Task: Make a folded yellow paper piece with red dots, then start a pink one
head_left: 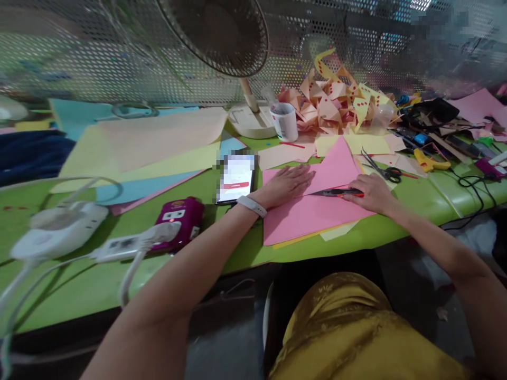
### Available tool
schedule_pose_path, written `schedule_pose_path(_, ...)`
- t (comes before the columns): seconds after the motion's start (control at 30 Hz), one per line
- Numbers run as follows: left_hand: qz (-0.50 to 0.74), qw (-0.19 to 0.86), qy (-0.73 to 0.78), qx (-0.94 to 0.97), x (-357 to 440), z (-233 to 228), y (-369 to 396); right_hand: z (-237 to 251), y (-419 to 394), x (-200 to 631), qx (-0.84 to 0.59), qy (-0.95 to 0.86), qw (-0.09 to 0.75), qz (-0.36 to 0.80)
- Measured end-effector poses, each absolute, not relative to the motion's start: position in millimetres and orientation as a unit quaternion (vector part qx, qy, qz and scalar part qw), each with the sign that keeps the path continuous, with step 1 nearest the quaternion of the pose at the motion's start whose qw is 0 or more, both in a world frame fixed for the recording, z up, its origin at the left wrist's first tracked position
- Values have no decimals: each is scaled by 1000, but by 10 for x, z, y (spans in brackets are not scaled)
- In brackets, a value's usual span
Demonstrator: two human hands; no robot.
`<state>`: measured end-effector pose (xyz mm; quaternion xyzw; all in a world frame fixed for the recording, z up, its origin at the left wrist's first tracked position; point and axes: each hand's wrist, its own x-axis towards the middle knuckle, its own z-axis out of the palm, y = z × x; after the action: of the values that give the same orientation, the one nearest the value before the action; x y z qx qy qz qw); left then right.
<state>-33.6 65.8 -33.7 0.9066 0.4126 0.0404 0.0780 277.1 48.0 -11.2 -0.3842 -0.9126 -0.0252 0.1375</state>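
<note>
Pink paper (293,221) lies on the green table, with edges of yellow paper showing under its front side. My left hand (291,184) rests flat on the pink paper, its fingers stretched out and holding nothing. In my right hand (370,192) is a utility knife (336,193) with a dark blade and a black and red-orange handle. The blade lies low over the paper and points left, its tip close to my left fingertips. Above the blade, a pointed flap of the pink paper (338,163) stands out from the rest.
A lit phone (236,179) lies left of the paper; scissors (386,170) lie to the right. Behind stand a white cup (284,124), a fan (253,119) and a heap of cut paper (328,105). Left are large paper sheets (154,142), a purple power strip (190,219) and white cables.
</note>
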Motion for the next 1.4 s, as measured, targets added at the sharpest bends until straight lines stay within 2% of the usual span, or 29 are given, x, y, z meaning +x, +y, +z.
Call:
schedule_pose_path(0.57,51,70,412,907,-351,-387,676,-108,481,2626,-361,-922,135,-23)
schedule_pose_path(1.03,47,75,391,916,-387,-393,694,-122,427,2657,-408,-899,154,-31)
schedule_pose_path(1.4,46,94,426,899,-349,-341,657,-130,428,2481,-372,-918,138,-14)
